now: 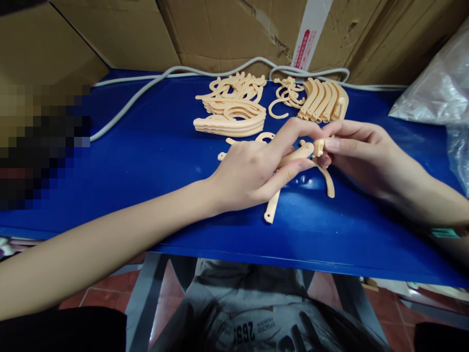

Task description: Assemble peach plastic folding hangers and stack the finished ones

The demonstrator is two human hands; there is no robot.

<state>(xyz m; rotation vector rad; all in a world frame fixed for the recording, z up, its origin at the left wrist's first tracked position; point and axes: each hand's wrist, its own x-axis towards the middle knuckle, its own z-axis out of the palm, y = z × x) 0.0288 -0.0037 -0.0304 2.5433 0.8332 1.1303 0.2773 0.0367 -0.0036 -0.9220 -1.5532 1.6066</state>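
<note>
My left hand point(249, 171) is closed on a beige plastic hanger arm point(302, 152), with thumb and fingers along its sides. At the arm's right end, my right hand point(370, 151) pinches a small beige plastic piece point(318, 147); fingertips hide part of it. The two pieces are very close, and I cannot tell whether they are joined. Under and around my left hand lie loose beige parts: a straight strip with a hole point(271, 210), a curved strip point(327, 183) and a ring-shaped part point(266, 136), partly covered.
Behind my hands are stacked hanger frames point(230, 128), loose hooks point(280, 116) and a row of curved arms point(318, 100) on the blue table point(146, 166). A white cable point(135, 100) runs along the cardboard boxes point(227, 34). A clear plastic bag point(432, 83) sits at right.
</note>
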